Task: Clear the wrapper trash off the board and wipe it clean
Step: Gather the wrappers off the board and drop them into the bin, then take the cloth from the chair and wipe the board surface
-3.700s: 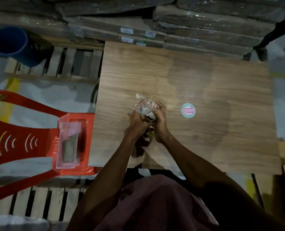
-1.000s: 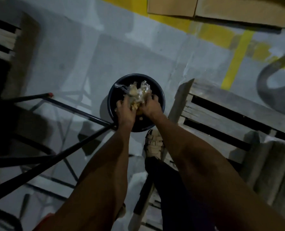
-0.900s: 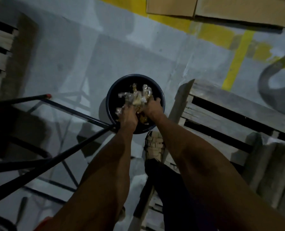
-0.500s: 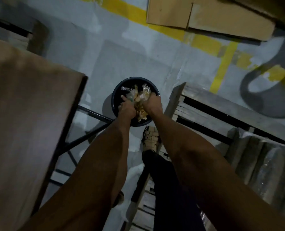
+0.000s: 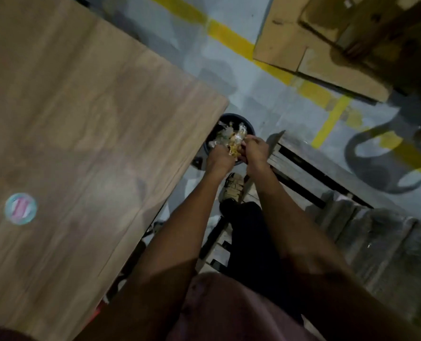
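Note:
The wooden board (image 5: 81, 134) fills the left of the view, with a round teal and pink sticker (image 5: 20, 208) on it. Just past its right corner a dark round bin (image 5: 250, 126) stands on the floor. My left hand (image 5: 219, 157) and my right hand (image 5: 256, 148) are together over the bin's mouth, both closed around a bunch of crinkled clear and yellow wrapper trash (image 5: 233, 137). The lower rim of the bin is hidden behind my hands.
A wooden pallet (image 5: 327, 173) lies to the right of the bin, with wrapped grey stacks (image 5: 381, 242) beside it. Flattened cardboard (image 5: 310, 48) lies at the upper right. Yellow lines (image 5: 231, 39) cross the grey floor. My sandalled foot (image 5: 233, 187) is below the bin.
I carried the wrappers from the board to the floor bin. In the last second the view swung left, bringing the board into sight, while both hands stayed over the bin holding the wrappers.

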### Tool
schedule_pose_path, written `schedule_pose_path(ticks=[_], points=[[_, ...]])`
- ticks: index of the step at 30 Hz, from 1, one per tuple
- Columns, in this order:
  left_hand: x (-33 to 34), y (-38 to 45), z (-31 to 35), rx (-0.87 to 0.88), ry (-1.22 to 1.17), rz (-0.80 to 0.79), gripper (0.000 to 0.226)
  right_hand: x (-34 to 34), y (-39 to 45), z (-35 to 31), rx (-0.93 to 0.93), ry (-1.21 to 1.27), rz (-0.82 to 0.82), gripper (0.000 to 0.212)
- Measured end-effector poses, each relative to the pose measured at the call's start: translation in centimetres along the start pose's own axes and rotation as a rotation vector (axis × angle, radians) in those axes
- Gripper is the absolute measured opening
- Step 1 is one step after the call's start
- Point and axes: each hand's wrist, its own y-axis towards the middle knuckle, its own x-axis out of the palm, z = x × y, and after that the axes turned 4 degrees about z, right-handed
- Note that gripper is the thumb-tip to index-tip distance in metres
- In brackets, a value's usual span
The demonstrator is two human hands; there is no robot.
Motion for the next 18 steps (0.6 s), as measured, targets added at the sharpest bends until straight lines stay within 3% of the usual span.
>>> schedule_pose_path(ticks=[2,5,9,13,18], points=[[-2.8,-3.2,-0.6,0.052,-0.071,-0.009,0.03,-1.0,-4.4,-0.8,-0.077,0.027,0.029,0.015],[-7.1,-7.7,-2.3,0.112,-0.17,0.002,0.036,-1.9,-11.0,-2.2,-0.172,0.06,0.081,0.021],[-12.8,-13.6,-6.2,0.121,-0.396,0.148,0.035,-1.5,-21.2,-3.3,-0.333,0.056,0.113,0.026],[-17.2,-18.7,-12.8,0.048,-0.62,0.279,0.036,1.2,-28.8,-2.0,-0.502,0.018,-0.065,0.03],[-20.0,-25.2,-23.0,-0.018,-0.744,0.448,0.03,6.6,-36.7,2.8,-0.585,-0.21,-0.364,0.033]])
